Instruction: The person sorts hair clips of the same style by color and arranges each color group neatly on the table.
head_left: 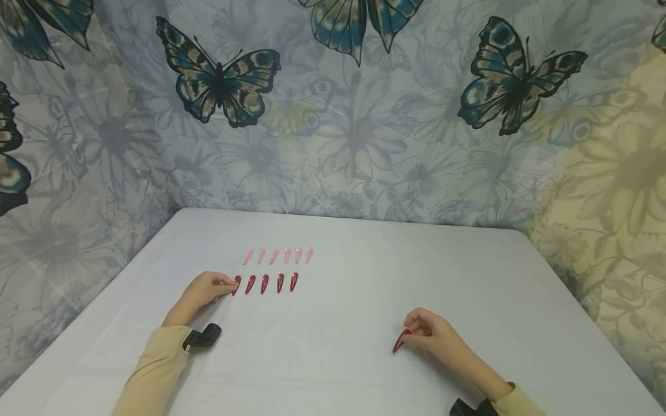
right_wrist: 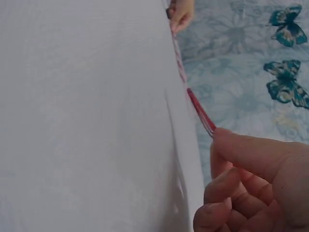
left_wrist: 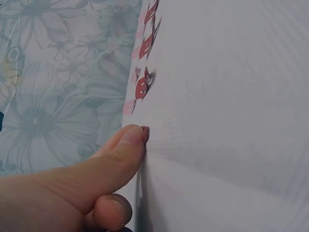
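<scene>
My left hand (head_left: 207, 287) pinches the leftmost dark red snap hair clip (head_left: 236, 284) of a row on the white table. In the left wrist view only the end of that clip (left_wrist: 146, 134) shows past the thumb. To its right lie several more dark red clips (head_left: 265, 283), side by side. Behind them runs a row of several pink snap clips (head_left: 274, 255). At the right, apart from the rows, my right hand (head_left: 434, 334) pinches another red snap clip (head_left: 399, 341) between thumb and fingers, and its narrow end points toward the left front.
The white table (head_left: 354, 370) ends at the back against a wall covering (head_left: 359, 144) printed with flowers and butterflies. A dark wrist camera (head_left: 203, 336) sits on the left sleeve, and another (head_left: 472, 408) on the right.
</scene>
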### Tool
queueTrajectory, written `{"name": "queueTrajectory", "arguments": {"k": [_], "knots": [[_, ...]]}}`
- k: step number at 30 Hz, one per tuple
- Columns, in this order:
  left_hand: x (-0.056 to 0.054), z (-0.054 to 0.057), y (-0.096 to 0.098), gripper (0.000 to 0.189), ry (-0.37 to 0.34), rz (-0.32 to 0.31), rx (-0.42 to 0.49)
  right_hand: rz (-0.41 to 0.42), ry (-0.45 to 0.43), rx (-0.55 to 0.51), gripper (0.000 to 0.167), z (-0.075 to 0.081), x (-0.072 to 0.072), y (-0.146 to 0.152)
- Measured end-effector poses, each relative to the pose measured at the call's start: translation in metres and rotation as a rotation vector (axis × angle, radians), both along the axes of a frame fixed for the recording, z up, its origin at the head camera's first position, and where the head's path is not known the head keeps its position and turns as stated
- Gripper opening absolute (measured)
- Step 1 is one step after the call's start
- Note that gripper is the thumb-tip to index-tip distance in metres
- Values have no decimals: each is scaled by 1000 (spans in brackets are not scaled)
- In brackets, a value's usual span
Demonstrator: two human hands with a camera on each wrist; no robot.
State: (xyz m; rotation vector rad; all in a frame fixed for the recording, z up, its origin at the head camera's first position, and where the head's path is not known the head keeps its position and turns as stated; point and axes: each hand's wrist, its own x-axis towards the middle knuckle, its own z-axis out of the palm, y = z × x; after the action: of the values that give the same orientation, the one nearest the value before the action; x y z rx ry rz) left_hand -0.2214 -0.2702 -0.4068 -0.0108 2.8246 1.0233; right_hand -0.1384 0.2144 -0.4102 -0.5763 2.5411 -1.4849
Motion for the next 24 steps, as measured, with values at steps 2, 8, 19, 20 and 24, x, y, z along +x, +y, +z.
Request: {"name": "queueTrajectory", "arguments": {"k": [2,8,19,20,24], "knots": [[0,0,0,21,7,-12,5,-5,-19,-25,18,1,-1,2],[0,0,0,21,16,-26,3,34,44,-51,12,2,-4,8],[1,0,-2,20,17,-15,9,62,-92,57,17,12,-22,1],[1,0,-2,20,19,-17,9,76,-122,59,18,15,-25,0],[1,1,-1,20,23,-22,13,124,-176,75,17,26,-41,-1]]}}
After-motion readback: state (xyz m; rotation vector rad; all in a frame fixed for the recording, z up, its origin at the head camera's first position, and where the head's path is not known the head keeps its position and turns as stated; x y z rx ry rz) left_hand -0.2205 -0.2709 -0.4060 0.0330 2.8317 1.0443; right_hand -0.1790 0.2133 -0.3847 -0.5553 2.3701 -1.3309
